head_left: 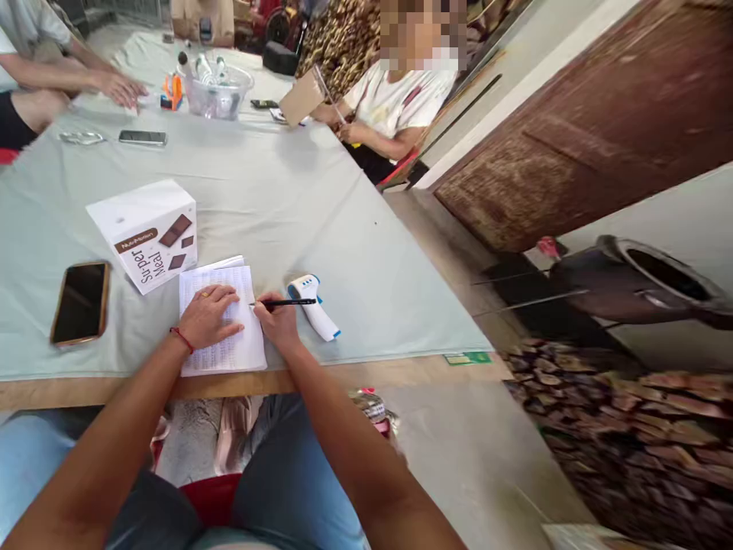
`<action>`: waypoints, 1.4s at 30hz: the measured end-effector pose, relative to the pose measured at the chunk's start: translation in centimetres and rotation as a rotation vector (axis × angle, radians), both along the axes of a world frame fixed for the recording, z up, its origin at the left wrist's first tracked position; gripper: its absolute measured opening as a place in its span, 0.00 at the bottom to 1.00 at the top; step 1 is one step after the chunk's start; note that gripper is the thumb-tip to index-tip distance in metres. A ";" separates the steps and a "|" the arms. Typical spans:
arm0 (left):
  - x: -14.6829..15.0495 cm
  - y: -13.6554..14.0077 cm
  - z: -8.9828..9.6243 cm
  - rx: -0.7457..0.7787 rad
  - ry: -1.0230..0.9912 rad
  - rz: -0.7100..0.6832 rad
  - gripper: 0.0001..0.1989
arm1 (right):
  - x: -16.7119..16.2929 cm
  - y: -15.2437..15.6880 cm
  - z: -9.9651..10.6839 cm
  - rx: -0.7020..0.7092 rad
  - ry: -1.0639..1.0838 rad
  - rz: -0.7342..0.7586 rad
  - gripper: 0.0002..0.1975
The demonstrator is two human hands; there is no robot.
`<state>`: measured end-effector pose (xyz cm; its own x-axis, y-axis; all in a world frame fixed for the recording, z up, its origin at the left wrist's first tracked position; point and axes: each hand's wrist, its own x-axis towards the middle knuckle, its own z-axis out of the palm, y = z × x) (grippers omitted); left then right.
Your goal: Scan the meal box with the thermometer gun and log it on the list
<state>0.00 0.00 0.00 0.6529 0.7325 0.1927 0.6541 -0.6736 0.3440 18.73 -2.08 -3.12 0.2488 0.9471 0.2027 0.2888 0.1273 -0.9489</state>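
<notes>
My left hand point(209, 315) lies flat on a white sheet of printed paper point(229, 355) near the table's front edge, fingers spread, holding it down. A red thread circles that wrist. My right hand point(279, 321) grips a black pen point(285, 302), with its tip at the paper's right edge. A white and blue infrared thermometer point(314, 304) lies just right of my right hand. A white "Super Meal" box point(147, 231) stands beyond the paper, and a phone in an orange case point(81, 302) lies to its left.
The table point(275, 191) has a pale green cloth. At the far end are a clear bowl of small bottles point(216, 93), another phone point(143, 137), scissors point(80, 137), and two other people's hands. A seated person at right holds cardboard point(301, 97). A stack of firewood point(618, 428) is at right.
</notes>
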 end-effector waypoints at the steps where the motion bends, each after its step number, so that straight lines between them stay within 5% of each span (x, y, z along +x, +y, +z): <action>1: -0.1 0.0 -0.1 0.005 -0.008 -0.003 0.25 | 0.0 0.0 0.0 0.007 0.014 -0.004 0.10; 42: -0.1 0.1 -0.5 0.058 -0.112 -0.033 0.22 | 0.1 -0.1 -0.4 0.024 -0.027 -0.073 0.08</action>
